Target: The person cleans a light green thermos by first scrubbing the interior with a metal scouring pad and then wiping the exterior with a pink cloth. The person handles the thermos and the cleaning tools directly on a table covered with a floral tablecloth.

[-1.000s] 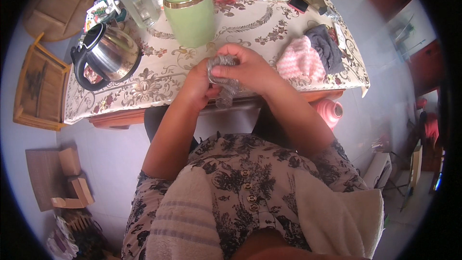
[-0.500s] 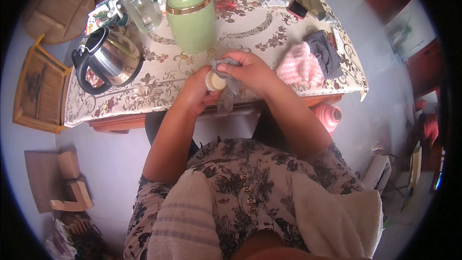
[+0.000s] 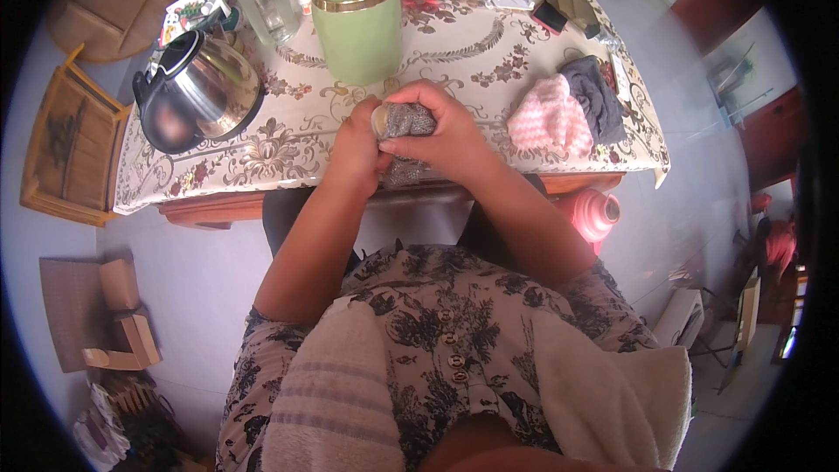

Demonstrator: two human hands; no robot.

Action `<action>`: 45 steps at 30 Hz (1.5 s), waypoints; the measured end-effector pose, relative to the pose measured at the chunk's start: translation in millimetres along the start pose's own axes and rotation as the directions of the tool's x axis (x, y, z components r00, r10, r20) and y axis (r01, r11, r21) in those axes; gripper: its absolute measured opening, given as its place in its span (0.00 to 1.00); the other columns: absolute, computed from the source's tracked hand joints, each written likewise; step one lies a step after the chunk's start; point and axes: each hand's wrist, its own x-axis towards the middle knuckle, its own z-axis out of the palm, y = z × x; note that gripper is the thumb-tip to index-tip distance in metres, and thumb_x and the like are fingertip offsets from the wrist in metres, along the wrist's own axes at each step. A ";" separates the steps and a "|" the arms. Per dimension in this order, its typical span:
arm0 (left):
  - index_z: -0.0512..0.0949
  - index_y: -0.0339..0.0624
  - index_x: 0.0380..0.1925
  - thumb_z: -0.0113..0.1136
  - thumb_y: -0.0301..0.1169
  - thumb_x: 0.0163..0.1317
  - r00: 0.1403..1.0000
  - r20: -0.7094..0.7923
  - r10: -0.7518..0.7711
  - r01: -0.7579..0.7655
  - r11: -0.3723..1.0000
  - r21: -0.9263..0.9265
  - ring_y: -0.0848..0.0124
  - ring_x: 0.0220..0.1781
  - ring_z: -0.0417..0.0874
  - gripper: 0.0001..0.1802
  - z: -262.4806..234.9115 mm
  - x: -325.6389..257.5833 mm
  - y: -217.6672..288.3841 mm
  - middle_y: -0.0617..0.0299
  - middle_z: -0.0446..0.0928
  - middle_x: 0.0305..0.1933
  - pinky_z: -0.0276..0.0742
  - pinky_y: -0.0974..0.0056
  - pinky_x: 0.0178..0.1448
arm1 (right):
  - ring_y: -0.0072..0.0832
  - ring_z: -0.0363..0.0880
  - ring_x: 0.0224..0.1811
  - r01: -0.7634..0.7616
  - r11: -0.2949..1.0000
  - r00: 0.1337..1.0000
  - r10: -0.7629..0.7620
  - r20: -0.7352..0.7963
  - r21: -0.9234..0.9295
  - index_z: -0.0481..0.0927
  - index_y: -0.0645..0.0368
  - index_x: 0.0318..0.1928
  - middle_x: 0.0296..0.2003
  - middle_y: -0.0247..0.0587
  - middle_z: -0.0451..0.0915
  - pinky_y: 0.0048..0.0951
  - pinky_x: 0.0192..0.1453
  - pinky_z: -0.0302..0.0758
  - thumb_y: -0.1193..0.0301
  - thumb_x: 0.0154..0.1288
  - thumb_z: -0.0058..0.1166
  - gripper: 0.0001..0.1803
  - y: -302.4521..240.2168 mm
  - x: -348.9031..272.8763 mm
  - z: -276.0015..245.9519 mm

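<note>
Both hands wrapped round a grey sock roll, just in front of the green jar

From my feed the right hand (image 3: 441, 135) covers most of the grey sock (image 3: 406, 121), so I can't tell its full length; its rolled end points left toward the left hand (image 3: 358, 153), long axis roughly sideways; both hands closed on it, just near of the green jar (image 3: 354, 13).

Bright, even daylight; sharp centre, fisheye-bent dark rim.

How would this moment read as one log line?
left hand: grips grey knitted cloth | right hand: grips same cloth | place: above table edge | nearby: green jar, steel kettle
</note>
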 end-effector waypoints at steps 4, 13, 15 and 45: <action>0.74 0.45 0.40 0.44 0.49 0.66 0.978 -0.121 0.170 -0.157 0.981 0.111 0.79 0.19 0.67 0.20 10.6 -1.3 -14.4 0.69 0.71 0.26 0.55 0.74 0.17 | 0.24 0.73 0.43 0.000 0.999 0.988 0.006 -0.154 0.045 0.76 0.61 0.43 0.36 0.36 0.75 0.27 0.47 0.71 0.68 0.50 0.69 0.20 14.6 -4.5 12.0; 0.68 0.46 0.33 0.37 0.44 0.69 0.909 0.393 -0.139 0.266 0.920 -0.288 0.76 0.18 0.64 0.15 -3.5 13.4 -23.7 0.63 0.69 0.23 0.59 0.72 0.19 | 0.29 0.79 0.30 -0.354 0.312 0.697 0.716 0.026 0.882 0.77 0.52 0.47 0.33 0.37 0.81 0.34 0.28 0.77 0.61 0.69 0.48 0.12 88.1 16.9 -43.7; 0.68 0.46 0.33 0.37 0.41 0.69 0.907 0.395 -0.145 0.309 0.867 -0.391 0.76 0.18 0.63 0.14 -5.1 17.9 -23.2 0.64 0.68 0.24 0.59 0.72 0.20 | 0.28 0.79 0.32 -0.292 0.350 0.737 0.676 -0.024 0.890 0.76 0.52 0.48 0.36 0.37 0.81 0.32 0.30 0.76 0.62 0.70 0.47 0.12 62.8 11.6 -42.4; 0.70 0.50 0.52 0.40 0.49 0.69 0.956 -0.046 0.289 -0.292 0.929 -0.227 0.67 0.43 0.81 0.20 -9.0 57.3 -83.4 0.63 0.75 0.45 0.81 0.60 0.42 | 0.40 0.67 0.58 0.078 0.997 0.996 -0.079 -0.042 -0.028 0.68 0.57 0.55 0.51 0.49 0.69 0.36 0.63 0.64 0.75 0.61 0.53 0.21 35.0 -22.3 8.7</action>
